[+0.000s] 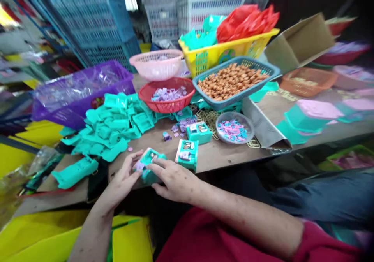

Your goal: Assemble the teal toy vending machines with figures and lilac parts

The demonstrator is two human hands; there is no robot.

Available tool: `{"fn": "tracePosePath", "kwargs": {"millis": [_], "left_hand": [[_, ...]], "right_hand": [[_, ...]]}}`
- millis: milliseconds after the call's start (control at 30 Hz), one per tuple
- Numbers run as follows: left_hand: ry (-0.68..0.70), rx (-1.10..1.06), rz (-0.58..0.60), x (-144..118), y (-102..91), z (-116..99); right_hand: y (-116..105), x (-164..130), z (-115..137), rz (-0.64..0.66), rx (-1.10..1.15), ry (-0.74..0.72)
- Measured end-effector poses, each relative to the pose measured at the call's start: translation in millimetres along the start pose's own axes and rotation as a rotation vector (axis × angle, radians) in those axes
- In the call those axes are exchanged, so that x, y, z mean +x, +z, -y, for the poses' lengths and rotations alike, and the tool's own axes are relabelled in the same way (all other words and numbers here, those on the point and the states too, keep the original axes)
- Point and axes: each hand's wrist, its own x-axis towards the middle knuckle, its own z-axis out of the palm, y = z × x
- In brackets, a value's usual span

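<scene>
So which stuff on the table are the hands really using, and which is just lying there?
In use:
- teal toy piece, held by both the left hand and the right hand
- small purple part at the left fingertips

Just lying about:
- two finished teal toys
- pile of teal shells
- red basket of purple parts
- blue basket of brown pieces
- clear bowl of pastel bits

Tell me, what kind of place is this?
Probably a small toy-assembly workshop: both hands hold a teal plastic piece beside a pile of teal parts, with a basket of brown bits behind.
</scene>
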Motion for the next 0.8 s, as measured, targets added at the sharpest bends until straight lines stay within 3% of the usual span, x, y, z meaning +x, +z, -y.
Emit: {"fn": "tracePosePath", "kwargs": {"millis": [67, 200, 300, 500, 667, 733, 800], "left_hand": [[0.048, 0.190, -0.016, 5.4, -10.5, -1.6], [0.110, 0.559, -0.026, 13.6, -5.0, 3.9], [0.155, 0.593, -0.021, 15.0, 6.2, 5.2], [0.272, 0.693, -0.011, 20.0, 8.0, 2.6], [0.351, 0.865, -0.077, 39.6, 23.8, -2.6], [0.284, 0.924, -0.134, 49.8, 36.9, -10.0], [0.196, 0.946, -0.118, 59.9, 48.3, -18.1]], "right_hand": [[-30.6, -17.2, -18.2, -0.035, -0.068, -0.141], [-67.9, -56.0, -62.3, 0.083, -0.287, -0.047], [-59.3, -59.4, -75.4, 0.093, -0.363, 0.003], [-24.4, -11.2, -62.4, -0.122, -0.352, 0.133], [-43.5, -3.1, -84.4, -0.217, -0.327, 0.126], [-53.9, -7.3, -99.9, -0.279, -0.311, 0.191], [-59.8, -12.1, -112.4, -0.266, -0.300, 0.281]]}}
